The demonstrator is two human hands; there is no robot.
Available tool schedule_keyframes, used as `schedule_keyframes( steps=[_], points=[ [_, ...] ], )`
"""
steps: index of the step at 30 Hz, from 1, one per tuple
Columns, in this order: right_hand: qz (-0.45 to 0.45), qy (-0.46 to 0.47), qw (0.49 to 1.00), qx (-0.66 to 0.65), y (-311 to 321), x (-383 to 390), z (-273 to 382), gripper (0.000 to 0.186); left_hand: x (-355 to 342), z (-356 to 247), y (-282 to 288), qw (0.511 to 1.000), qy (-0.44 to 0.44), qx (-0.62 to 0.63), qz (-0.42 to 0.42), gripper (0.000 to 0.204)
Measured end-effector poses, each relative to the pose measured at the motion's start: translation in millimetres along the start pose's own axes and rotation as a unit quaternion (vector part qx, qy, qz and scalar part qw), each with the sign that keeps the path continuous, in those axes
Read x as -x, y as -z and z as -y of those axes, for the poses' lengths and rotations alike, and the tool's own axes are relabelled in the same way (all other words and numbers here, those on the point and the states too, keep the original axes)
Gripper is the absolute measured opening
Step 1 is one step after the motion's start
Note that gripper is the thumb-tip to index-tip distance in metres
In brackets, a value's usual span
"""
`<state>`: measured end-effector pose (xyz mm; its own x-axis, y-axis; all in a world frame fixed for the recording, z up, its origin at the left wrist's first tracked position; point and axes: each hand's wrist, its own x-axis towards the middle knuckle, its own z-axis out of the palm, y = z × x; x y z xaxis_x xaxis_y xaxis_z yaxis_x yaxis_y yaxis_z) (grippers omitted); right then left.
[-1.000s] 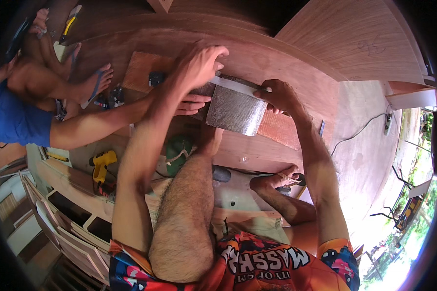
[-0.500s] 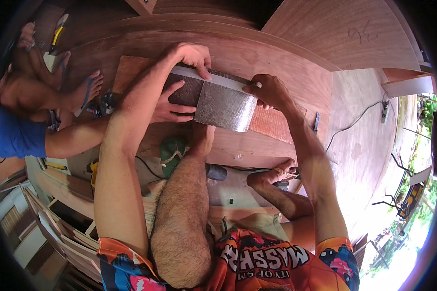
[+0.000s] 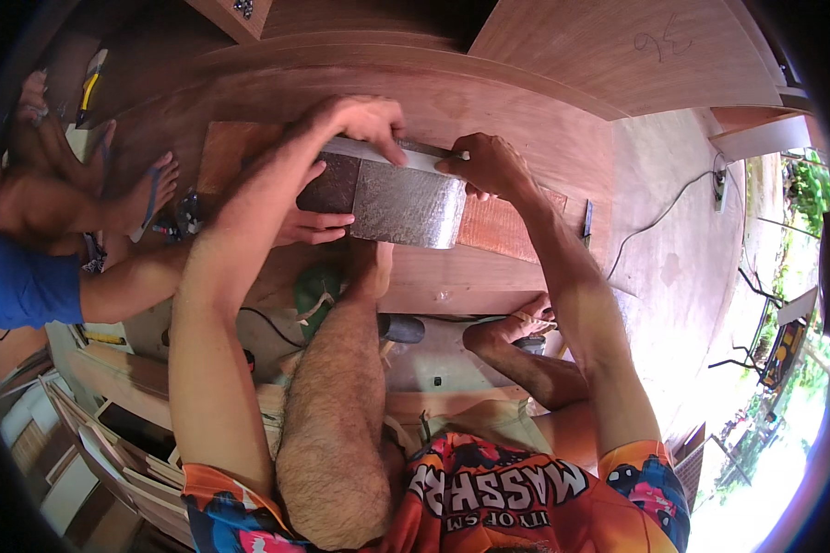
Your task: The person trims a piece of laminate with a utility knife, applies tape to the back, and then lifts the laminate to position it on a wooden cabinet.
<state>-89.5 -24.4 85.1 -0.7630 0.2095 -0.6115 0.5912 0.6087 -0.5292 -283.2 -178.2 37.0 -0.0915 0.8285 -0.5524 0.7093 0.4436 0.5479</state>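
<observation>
1. Left hand (image 3: 364, 120) lies palm down over the top far edge of a silvery foil-faced sheet (image 3: 406, 203), its fingers curled over that edge and pressed onto it.
2. Right hand (image 3: 491, 164) sits at the right end of the same top edge, its fingers bunched together on a thin dark tool (image 3: 433, 148) laid along the edge; whether it also grips the sheet cannot be told.
3. The foil-faced sheet stands tilted against a curved plywood panel (image 3: 526, 101), which carries it; it sits near the middle of the panel's lower edge.
4. To the left of the foil, touching it, a dark brown rough piece (image 3: 332, 184) continues the same strip.
5. A co-worker's hand (image 3: 309, 224) comes in from the left and holds the strip from below, with its fingers spread under the dark brown piece.
6. That person, in a blue shirt (image 3: 23, 281), has a bare foot in a sandal (image 3: 148, 189) on the wood at the left.
7. Below the panel lie a green round object (image 3: 315, 286) and a black cable (image 3: 263, 323) on the floor, beside the person's own bare leg (image 3: 337, 405).
8. At the lower left, stacked wooden drawer frames (image 3: 92, 415) stand open; their contents cannot be made out.
</observation>
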Motion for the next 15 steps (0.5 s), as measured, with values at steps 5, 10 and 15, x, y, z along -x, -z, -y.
schedule_keyframes(
  steps=[5,10,15],
  points=[
    [0.013,-0.006,0.999,0.031,5.3,-3.7,-7.0,0.034,-42.1,-62.6,-24.5,0.998,-0.058,-0.006,-0.003,0.059],
    [0.031,0.040,0.994,-0.097,25.1,20.7,-19.0,0.039,-25.9,-53.1,-30.7,0.998,-0.001,0.054,0.009,0.060],
    [0.010,-0.012,1.000,0.019,15.7,20.9,-30.5,0.029,-35.3,-52.8,-30.9,0.997,-0.044,0.060,-0.004,0.059]
  ],
)
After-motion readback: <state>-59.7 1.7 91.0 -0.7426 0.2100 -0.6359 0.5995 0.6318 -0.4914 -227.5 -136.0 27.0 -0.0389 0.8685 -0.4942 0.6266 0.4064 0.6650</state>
